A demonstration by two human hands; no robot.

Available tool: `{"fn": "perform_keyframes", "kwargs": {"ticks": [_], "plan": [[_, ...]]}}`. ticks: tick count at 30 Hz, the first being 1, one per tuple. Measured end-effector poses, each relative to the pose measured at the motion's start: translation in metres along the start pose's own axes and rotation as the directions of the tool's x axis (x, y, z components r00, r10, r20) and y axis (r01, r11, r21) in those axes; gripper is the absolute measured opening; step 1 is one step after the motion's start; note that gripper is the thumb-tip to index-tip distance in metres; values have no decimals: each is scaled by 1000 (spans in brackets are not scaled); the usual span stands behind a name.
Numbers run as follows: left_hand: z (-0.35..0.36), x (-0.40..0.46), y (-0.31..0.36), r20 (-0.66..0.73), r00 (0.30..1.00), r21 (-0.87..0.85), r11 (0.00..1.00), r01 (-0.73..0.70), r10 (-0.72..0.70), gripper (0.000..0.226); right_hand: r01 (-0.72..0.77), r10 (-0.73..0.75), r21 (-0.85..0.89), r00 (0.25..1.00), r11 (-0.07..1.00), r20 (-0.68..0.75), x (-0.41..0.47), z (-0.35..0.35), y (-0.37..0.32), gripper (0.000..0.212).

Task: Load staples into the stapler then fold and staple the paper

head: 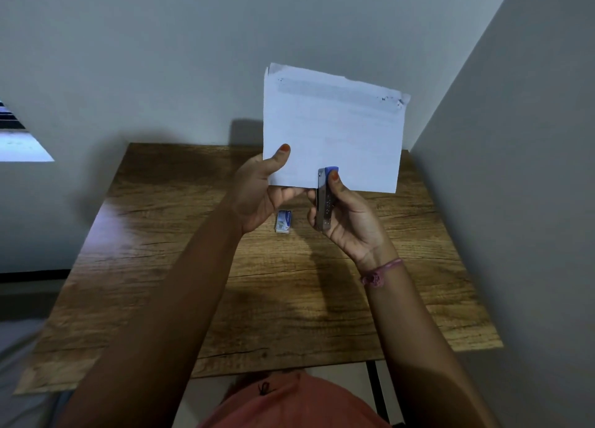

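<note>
We look down on a wooden table (180,266), its top a brown board with dark, streaky grain, pushed against a plain grey wall (161,57) and flanked by a 2nd wall at the right. Above the table's far edge we hold up the folded paper (335,131), a white rectangle with its long axis running left to right and tipped slightly down to the right; its upper edge looks ragged and smudged grey, and its lower edge is straight. Our left hand (260,192) pinches the paper's lower left corner, thumb pressed on the near face and the other fingers behind the sheet. Our right hand (347,221) grips the stapler (324,199), a slim metal body with a blue plastic tip, its long axis standing nearly upright and its tip pointing up over the paper's lower edge near the middle; the thumb presses on the blue tip and the fingers curl round the body from behind. A pink thread bracelet (380,271) circles the right wrist. On the table below the hands lies 1 small blue-and-white staple box (284,221), apart from both hands.
</note>
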State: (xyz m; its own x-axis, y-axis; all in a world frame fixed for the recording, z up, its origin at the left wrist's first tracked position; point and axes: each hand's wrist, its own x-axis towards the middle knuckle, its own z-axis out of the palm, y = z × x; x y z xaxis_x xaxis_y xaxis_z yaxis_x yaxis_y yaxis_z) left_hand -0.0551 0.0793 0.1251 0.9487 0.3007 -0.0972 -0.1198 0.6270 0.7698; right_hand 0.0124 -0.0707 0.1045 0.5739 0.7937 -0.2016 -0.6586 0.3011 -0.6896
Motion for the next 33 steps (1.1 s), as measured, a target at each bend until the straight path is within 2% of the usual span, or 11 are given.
{"fn": "perform_keyframes", "kwargs": {"ticks": [4,6,9,11,14,17,20,22,26,28,33], "plan": [[-1,0,1,42,999,-7,1000,-10,10,35,3,-4,-16,1000,1000,-13,2,2,2,24],[-4,1,0,106,994,-64,998,-25,31,52,8,-8,-27,1000,1000,-17,3,3,3,24],[-13,0,-11,226,969,-297,954,-25,96,88,15,-16,-39,1000,999,-25,4,5,3,24],[-21,-2,-30,130,984,-342,937,-70,121,101,15,-16,-33,999,999,-42,5,6,4,23],[-25,-11,-71,-59,998,-243,969,-49,36,118,23,-23,2,997,1000,-70,6,8,6,24],[-23,-21,-101,-41,999,-16,1000,-18,17,103,30,-32,-22,994,999,-106,6,10,7,22],[-9,-19,-107,-29,995,141,986,-90,95,66,27,-37,-82,992,996,-125,6,10,7,26],[5,-14,-99,-89,980,170,972,-159,176,50,54,-65,-85,989,995,-130,7,11,8,26],[22,-6,-81,-213,945,206,957,-203,247,40,89,-100,-89,986,992,-132,7,8,12,26],[27,-5,-76,-244,936,224,954,-199,253,32,94,-107,-89,984,992,-146,7,8,13,22],[30,-3,-76,-256,942,163,970,-182,220,15,92,-113,-119,977,989,-179,9,9,16,30]]}}
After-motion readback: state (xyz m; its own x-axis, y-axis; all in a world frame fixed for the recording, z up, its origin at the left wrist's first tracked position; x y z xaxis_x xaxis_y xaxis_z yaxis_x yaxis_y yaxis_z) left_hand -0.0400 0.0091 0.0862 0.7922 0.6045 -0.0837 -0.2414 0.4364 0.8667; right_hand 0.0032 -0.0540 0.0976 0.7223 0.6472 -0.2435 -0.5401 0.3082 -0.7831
